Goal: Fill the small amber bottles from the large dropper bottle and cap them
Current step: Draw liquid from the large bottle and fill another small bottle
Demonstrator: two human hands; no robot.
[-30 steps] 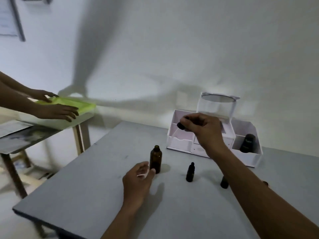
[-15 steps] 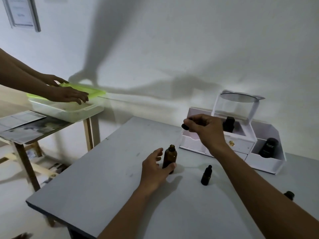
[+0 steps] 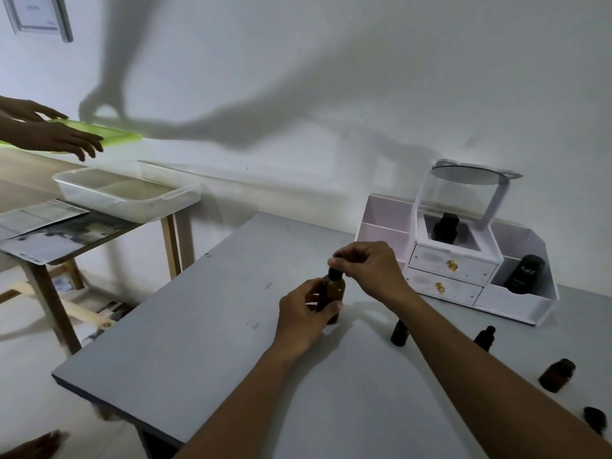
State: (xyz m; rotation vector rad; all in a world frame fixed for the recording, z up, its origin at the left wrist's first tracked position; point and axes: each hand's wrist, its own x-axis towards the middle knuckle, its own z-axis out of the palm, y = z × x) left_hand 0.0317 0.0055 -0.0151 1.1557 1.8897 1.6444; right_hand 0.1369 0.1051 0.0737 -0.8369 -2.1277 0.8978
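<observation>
1. L hand wraps large amber bottle, upright on grey table.
2. R hand pinches black dropper cap at bottle's neck.
3. Small bottles stand right of R forearm; two more nr table's right edge.
4. White organiser behind, dark bottles inside.
5. Another person's hands on green lid, far left.
</observation>
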